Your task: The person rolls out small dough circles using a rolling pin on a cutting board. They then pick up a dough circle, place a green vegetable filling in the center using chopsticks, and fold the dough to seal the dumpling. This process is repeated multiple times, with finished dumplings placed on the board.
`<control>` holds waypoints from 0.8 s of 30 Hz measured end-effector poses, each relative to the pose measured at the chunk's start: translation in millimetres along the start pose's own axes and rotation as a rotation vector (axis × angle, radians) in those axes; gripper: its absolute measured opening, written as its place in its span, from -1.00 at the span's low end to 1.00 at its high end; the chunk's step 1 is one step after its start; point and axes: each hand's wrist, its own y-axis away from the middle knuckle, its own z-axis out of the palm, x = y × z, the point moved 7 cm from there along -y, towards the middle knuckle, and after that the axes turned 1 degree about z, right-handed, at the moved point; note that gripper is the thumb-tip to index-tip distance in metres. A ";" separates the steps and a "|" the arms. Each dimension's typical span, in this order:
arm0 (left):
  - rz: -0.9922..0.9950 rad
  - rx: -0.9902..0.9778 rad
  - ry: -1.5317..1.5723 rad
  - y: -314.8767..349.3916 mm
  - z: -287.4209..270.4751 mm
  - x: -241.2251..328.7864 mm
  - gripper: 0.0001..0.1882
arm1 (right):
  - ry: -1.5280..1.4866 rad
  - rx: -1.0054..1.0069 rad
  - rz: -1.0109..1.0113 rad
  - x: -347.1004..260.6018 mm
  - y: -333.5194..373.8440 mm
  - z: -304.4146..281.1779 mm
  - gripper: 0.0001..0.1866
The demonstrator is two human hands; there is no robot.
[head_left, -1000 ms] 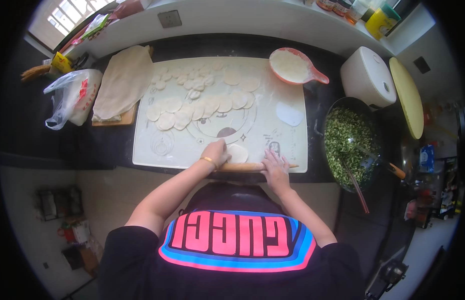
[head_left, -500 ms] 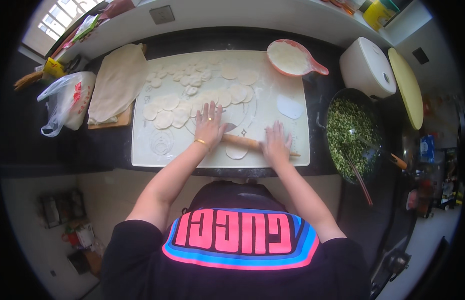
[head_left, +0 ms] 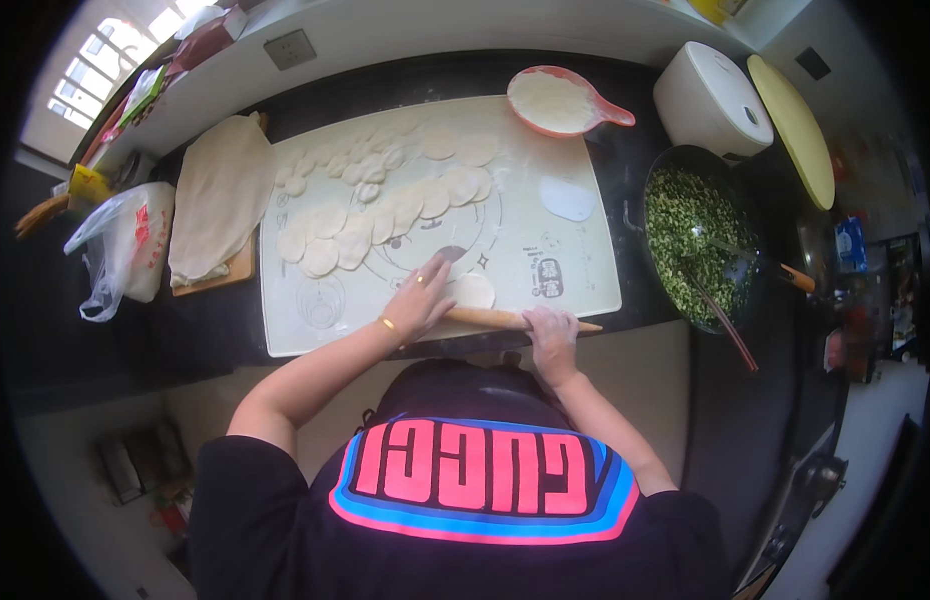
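A wooden rolling pin [head_left: 490, 318] lies near the mat's front edge. Its left end goes under my left hand [head_left: 419, 302], whose fingers are stretched forward over the mat. My right hand [head_left: 553, 338] has its fingers curled over the pin near the tapered right end. Just beyond the pin is a round dough wrapper [head_left: 475, 291], close to my left fingers. Overlapping finished wrappers [head_left: 355, 240] run in a band across the pale pastry mat [head_left: 515, 250]. Small dough pieces [head_left: 368, 170] lie behind them.
A red ladle-shaped bowl of flour [head_left: 553, 103] and a white scraper [head_left: 567, 199] are at the right. Beyond them are a wok of chopped green filling [head_left: 690, 235] with chopsticks and a white appliance [head_left: 713, 100]. A dough sheet [head_left: 220, 195] covers a board beside a plastic bag [head_left: 135, 245].
The rolling pin and both hands have moved toward me, uncovering the round wrapper beyond the pin. My right fingers have curled over the pin. The view has tilted and shifted.
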 end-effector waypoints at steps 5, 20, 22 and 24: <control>-0.199 -0.063 0.112 -58.0 -0.6 25.1 -0.45 | 0.039 0.120 -0.099 -20.2 -0.2 -29.5 -0.72; -0.361 0.167 0.811 16.9 -30.1 -56.1 -0.74 | 0.032 0.055 0.019 -34.1 -3.2 -36.7 -0.66; -0.393 0.234 0.942 33.2 -41.4 -75.4 -0.75 | 0.042 0.042 -0.006 -35.7 -14.1 -31.7 -0.66; -0.452 0.332 0.922 54.5 -60.4 -102.1 -0.77 | 0.039 0.023 -0.027 -37.3 -25.3 -29.0 -0.67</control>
